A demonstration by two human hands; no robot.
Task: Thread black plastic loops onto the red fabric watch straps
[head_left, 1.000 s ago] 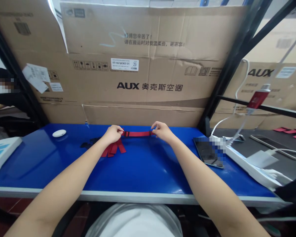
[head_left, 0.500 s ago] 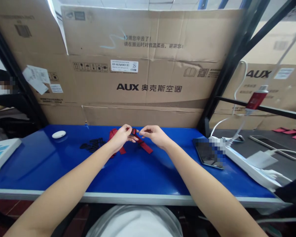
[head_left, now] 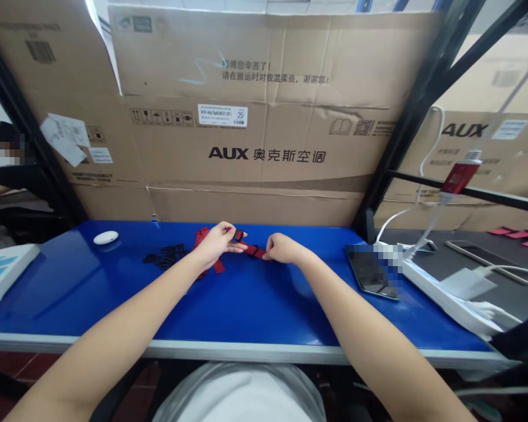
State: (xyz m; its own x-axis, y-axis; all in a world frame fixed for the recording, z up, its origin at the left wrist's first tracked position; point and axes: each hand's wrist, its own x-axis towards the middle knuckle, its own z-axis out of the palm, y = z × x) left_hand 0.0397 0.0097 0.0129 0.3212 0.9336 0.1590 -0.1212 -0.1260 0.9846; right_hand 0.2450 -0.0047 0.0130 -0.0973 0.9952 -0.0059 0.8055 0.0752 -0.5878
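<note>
A red webbing strap (head_left: pixel 251 250) with black plastic buckles stretches between my two hands above the blue table. My left hand (head_left: pixel 219 243) pinches it beside one black buckle (head_left: pixel 238 235). At its other end my right hand (head_left: pixel 282 248) is closed on the strap, fingers pressed together. A second black piece (head_left: pixel 255 251) sits on the webbing between the hands. More red webbing (head_left: pixel 201 237) lies behind and below my left hand, partly hidden by it. To the left of that hand is a small pile of black plastic buckles (head_left: pixel 167 256).
A white oval object (head_left: pixel 106 238) and a white device (head_left: pixel 4 272) are on the left of the blue table (head_left: pixel 246 316). On the right lie a phone (head_left: pixel 372 274) and a white power strip (head_left: pixel 444 299) with cables. Cardboard (head_left: pixel 264 193) stands behind; a person (head_left: pixel 13 170) is at far left.
My right hand has come down and taken hold of the strap's hanging end, which is now drawn out to the right. My left hand stays at the buckle.
</note>
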